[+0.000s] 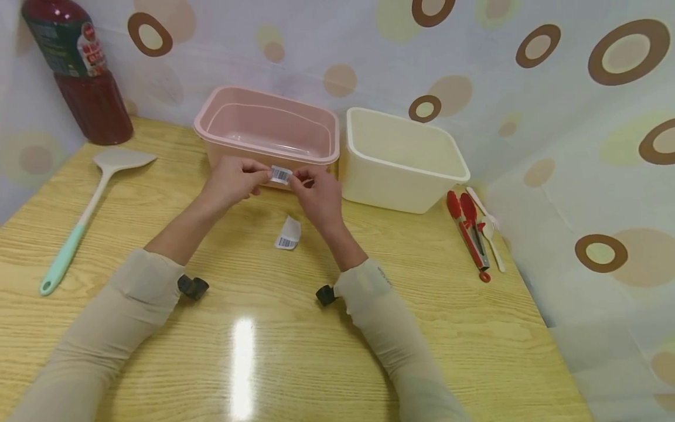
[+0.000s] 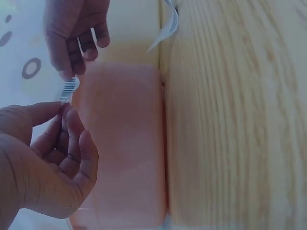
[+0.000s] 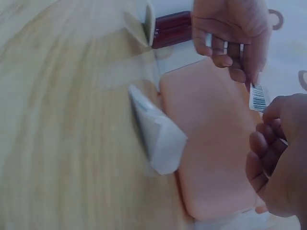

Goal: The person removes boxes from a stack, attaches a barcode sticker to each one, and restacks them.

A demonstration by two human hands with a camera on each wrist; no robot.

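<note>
Between my two hands, a small white barcode sticker (image 1: 280,174) is stretched in front of the pink bin (image 1: 269,153). My left hand (image 1: 235,180) pinches its left end between thumb and forefinger. At the other end, my right hand (image 1: 320,193) pinches it the same way. In the left wrist view the barcode sticker (image 2: 69,90) sits near the bin's upper edge, and the right wrist view shows its black bars (image 3: 258,98) between the fingertips. A second piece of barcode paper (image 1: 287,233), bent upward, lies on the table below my hands.
A cream bin (image 1: 401,181) stands right of the pink one. Red-handled tongs (image 1: 469,231), a pale fork (image 1: 482,208) and a pale spoon (image 1: 493,243) lie at the right. On the left are a spatula (image 1: 89,202) with a mint handle and a dark red bottle (image 1: 89,99).
</note>
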